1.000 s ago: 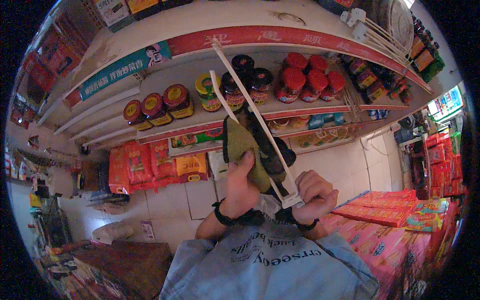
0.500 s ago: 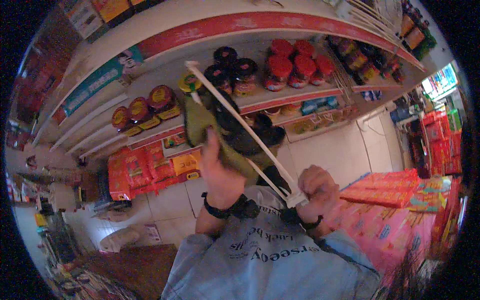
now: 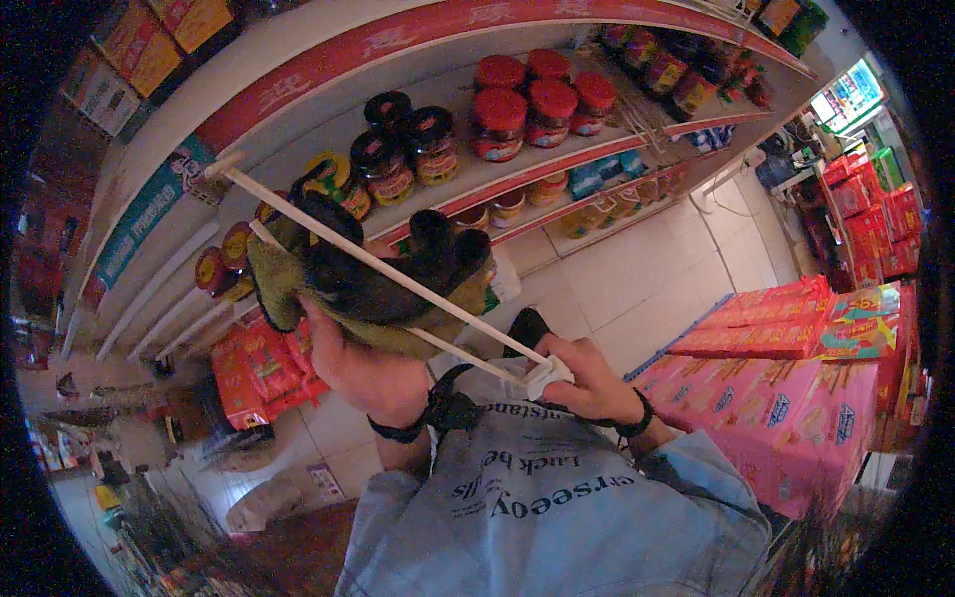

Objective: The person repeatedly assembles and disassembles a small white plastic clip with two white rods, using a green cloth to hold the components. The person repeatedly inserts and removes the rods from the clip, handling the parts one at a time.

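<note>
My left hand (image 3: 360,370) is bare and grips a green and black work glove (image 3: 398,284); its fingers are mostly hidden by the glove. The glove bunches about the lower rod of a white two-rod shelf hook (image 3: 383,264), while the upper rod crosses in front of it. My right hand (image 3: 599,383) is closed on the white base at the hook's near end. The hook slants from that hand up and left to a knobbed tip.
Ahead, a shelf (image 3: 328,129) holds dark-lidded jars (image 3: 383,164) and red-lidded jars (image 3: 497,119). White rods (image 3: 179,279) stick out at left above red packets (image 3: 249,368). Pink boxes (image 3: 746,418) with red packs (image 3: 756,318) stand at right. Tiled floor (image 3: 637,259) lies below.
My left hand and the glove have moved left, and the glove now spreads wider over the hook. The hook has swung to a flatter slant, its far tip going left. My right hand stays on the base.
</note>
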{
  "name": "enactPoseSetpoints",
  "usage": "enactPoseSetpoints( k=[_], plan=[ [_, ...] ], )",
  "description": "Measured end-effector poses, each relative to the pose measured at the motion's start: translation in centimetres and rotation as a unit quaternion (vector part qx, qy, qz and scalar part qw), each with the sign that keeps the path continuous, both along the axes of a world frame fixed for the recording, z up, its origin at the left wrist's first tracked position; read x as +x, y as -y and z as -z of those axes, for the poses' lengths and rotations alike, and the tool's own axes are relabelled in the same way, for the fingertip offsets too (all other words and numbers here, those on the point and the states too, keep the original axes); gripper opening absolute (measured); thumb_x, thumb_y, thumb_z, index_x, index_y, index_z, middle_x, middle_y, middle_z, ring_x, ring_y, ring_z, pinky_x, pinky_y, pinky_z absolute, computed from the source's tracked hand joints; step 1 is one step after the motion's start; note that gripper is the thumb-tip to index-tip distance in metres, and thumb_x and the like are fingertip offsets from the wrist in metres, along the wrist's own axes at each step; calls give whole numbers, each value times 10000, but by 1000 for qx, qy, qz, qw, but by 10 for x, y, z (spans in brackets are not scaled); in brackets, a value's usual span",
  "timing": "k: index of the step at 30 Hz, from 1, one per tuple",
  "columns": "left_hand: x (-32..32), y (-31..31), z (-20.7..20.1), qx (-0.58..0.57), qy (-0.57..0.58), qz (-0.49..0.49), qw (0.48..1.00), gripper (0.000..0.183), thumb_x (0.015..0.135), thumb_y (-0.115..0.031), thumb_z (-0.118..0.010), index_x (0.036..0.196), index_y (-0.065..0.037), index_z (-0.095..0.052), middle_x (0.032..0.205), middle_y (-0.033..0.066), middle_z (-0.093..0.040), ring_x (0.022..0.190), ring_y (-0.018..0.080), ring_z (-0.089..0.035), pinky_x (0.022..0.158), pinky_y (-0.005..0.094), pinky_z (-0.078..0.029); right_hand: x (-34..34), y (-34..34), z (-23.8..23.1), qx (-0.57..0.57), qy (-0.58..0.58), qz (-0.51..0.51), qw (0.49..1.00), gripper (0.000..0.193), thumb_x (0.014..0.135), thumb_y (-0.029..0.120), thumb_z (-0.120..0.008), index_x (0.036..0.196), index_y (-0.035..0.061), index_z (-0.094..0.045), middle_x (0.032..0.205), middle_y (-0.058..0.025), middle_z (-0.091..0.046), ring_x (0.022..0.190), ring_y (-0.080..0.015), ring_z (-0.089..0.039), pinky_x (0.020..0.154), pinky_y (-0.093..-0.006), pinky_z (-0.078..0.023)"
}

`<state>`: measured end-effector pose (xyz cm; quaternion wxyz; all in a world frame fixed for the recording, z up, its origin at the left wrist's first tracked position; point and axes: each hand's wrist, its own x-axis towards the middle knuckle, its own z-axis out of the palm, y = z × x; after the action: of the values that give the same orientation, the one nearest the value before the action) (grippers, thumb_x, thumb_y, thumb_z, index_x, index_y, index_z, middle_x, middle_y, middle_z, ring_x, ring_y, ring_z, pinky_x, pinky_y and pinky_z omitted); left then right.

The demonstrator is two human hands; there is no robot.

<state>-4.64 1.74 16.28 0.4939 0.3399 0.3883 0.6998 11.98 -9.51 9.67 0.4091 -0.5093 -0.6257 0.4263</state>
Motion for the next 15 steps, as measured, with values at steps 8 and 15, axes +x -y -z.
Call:
enactPoseSetpoints(
  k=[8, 15],
  plan=[
    [-13, 12, 13, 94, -419, -6, 903, 319, 856, -178, -460, 1099, 29, -468, 970, 128, -555, 907, 195, -535, 830, 298, -406, -7, 7, -7, -32, 110, -85, 990, 266, 757, 266, -589, 861, 35, -510, 584, -79, -528, 454, -195, -519, 418, -280, -369],
    [-20, 54, 96, -62, -107, 315, 941, 499, 556, -30, -614, 1048, -3, -532, 936, 140, -589, 926, 256, -555, 794, 383, -410, -23, 9, -3, -63, -156, -18, 986, 239, 815, 231, -541, 916, 17, -505, 611, -86, -547, 492, -165, -533, 433, -281, -403]
  ],
)
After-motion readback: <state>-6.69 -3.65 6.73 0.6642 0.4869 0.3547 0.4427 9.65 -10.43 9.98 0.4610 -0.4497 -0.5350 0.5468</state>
